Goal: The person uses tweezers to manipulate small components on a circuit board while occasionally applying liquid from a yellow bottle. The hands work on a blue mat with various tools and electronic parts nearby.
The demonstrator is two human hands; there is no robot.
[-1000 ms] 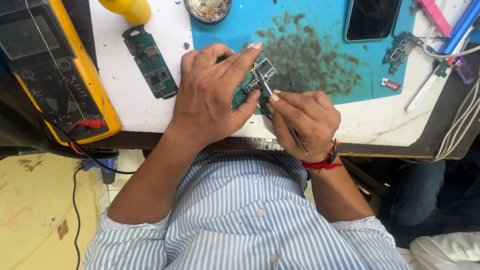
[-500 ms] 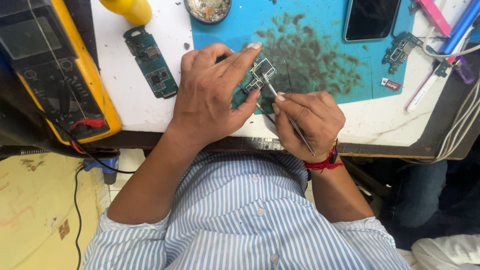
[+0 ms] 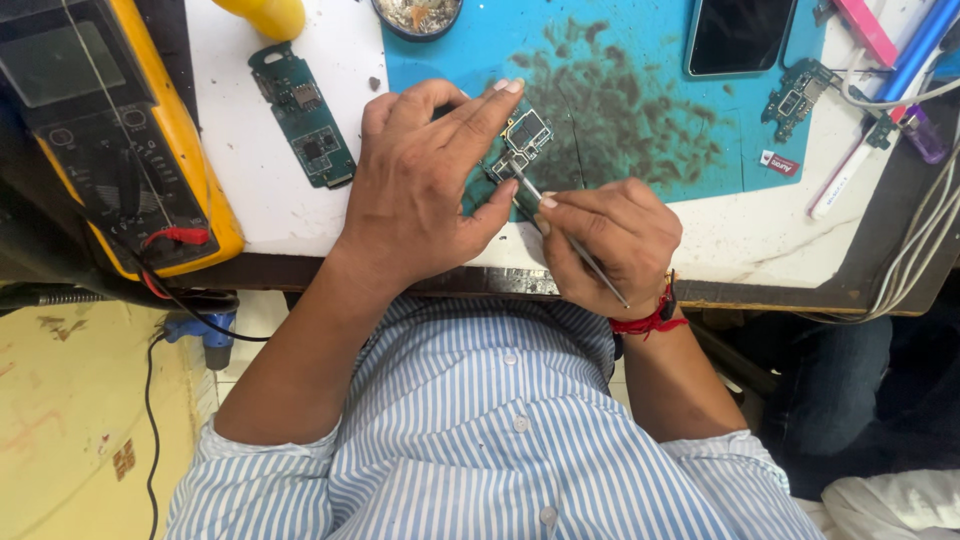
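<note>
At the far left, a yellow-cased multimeter (image 3: pixel 120 150) lay on the table (image 3: pixel 250 190), with a red lead clip on its lower edge. To its right, at about ten o'clock from the hands, a loose green circuit board (image 3: pixel 303 118) rested flat on the white surface, and a yellow rounded object (image 3: pixel 265 14) sat at the top edge above it. A small round dish (image 3: pixel 417 15) of bits stood at twelve o'clock, on the rim of a teal work mat (image 3: pixel 620 60) stained with dark smears.

The left hand (image 3: pixel 420 195) lay palm-down over the near edge of the mat, fingers spread and pressed onto a small circuit board (image 3: pixel 522 140), pinning it in place; only the board's right part showed past the fingertips. Just to its right, the right hand (image 3: pixel 610 240) was closed in a pen grip around a thin metal tool (image 3: pixel 570 238), whose tip touched the board at about eleven o'clock from that hand. A red thread band (image 3: pixel 645 322) circled the right wrist.

Farther right, at one o'clock, a dark phone (image 3: pixel 738 35) lay on the mat, and another small board (image 3: pixel 797 98) sat at the mat's edge. At two o'clock, pink and blue tools (image 3: pixel 900 45) and white cables (image 3: pixel 930 230) crowded the table's right end.
</note>
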